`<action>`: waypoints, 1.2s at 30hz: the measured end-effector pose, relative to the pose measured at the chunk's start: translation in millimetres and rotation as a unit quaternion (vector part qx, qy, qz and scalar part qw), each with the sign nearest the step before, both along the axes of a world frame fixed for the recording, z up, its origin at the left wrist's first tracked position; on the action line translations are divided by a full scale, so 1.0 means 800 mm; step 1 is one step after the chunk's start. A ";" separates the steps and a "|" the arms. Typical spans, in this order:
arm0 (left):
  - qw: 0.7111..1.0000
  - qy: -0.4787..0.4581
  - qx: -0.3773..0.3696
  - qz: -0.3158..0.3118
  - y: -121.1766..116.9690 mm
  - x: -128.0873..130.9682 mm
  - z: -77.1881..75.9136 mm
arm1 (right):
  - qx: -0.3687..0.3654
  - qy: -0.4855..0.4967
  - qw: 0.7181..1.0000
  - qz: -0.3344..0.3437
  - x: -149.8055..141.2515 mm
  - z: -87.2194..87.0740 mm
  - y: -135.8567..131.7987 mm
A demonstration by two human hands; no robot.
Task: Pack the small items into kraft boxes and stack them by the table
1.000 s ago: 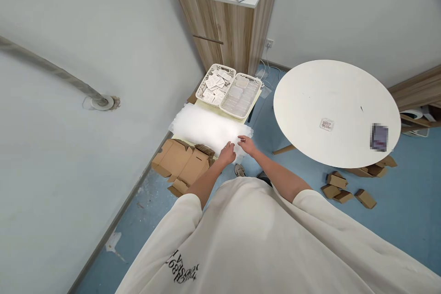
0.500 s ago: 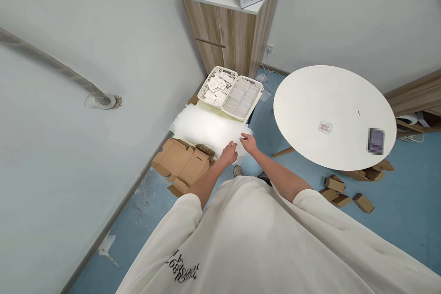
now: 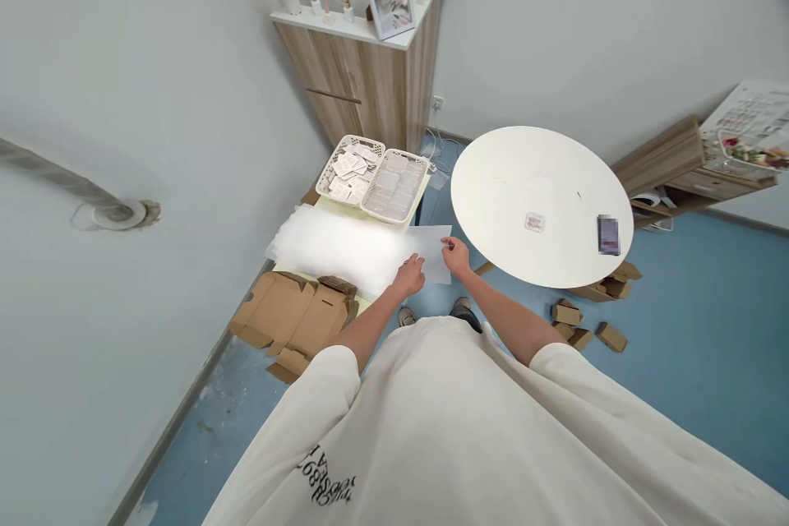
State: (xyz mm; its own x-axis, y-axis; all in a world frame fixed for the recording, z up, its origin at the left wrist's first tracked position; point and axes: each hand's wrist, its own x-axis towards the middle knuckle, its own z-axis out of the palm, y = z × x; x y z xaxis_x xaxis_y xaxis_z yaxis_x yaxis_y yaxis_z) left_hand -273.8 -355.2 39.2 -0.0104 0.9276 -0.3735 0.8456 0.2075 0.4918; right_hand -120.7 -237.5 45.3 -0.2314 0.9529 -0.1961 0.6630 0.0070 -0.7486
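A stack of white foam sheets (image 3: 336, 242) lies on a low yellowish surface. My left hand (image 3: 409, 274) rests on the near right corner of the stack, fingers spread and flat. My right hand (image 3: 457, 255) pinches the right edge of one thin white sheet (image 3: 431, 251), which sticks out to the right past the stack. Beyond the stack sit two white baskets, the left basket (image 3: 348, 168) with small packets and the right basket (image 3: 395, 185) with clear trays.
Flattened cardboard boxes (image 3: 289, 316) lie left of my arms. A round white table (image 3: 536, 197) stands to the right with a small packet (image 3: 534, 222) and a phone (image 3: 608, 233) on it. Small folded boxes (image 3: 583, 325) lie on the blue floor. A wooden cabinet (image 3: 363, 78) fills the corner.
My right hand has closed on the top sheet's edge and drawn it to the right, off the stack. The view has swung to the right.
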 end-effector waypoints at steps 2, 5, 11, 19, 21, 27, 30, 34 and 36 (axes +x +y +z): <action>1.000 -0.004 0.002 -0.016 0.013 0.014 -0.002 | -0.004 0.006 1.000 -0.021 0.022 0.002 0.012; 0.999 -0.008 0.002 -0.033 0.037 0.036 -0.003 | -0.004 0.015 0.998 -0.055 0.054 0.005 0.037; 0.998 -0.012 -0.016 -0.065 0.103 0.093 -0.005 | -0.014 0.038 0.994 -0.106 0.130 0.011 0.110; 0.996 -0.010 -0.042 -0.082 0.208 0.194 0.008 | -0.045 0.054 0.982 -0.175 0.253 -0.002 0.214; 0.995 -0.008 -0.049 -0.083 0.231 0.220 0.007 | -0.056 0.054 0.980 -0.184 0.283 -0.008 0.238; 0.993 0.007 -0.085 -0.076 0.277 0.292 -0.008 | -0.089 0.044 0.968 -0.229 0.366 -0.032 0.288; 0.990 0.013 -0.113 -0.080 0.288 0.318 -0.014 | -0.116 0.019 0.968 -0.223 0.401 -0.044 0.294; 0.983 0.046 -0.155 -0.084 0.292 0.335 -0.023 | -0.110 -0.086 0.972 -0.187 0.432 -0.050 0.287; 0.980 0.063 -0.166 -0.089 0.291 0.337 -0.028 | -0.051 -0.163 0.975 -0.145 0.435 -0.048 0.281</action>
State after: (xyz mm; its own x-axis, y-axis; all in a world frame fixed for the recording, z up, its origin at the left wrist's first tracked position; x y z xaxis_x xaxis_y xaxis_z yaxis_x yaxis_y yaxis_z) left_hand -4.1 -122.5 17.0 0.0762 0.7466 -0.6609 0.9326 0.1811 0.3121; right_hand 227.6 -12.4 6.6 0.1358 0.9408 -0.3106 0.8289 -0.2796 -0.4845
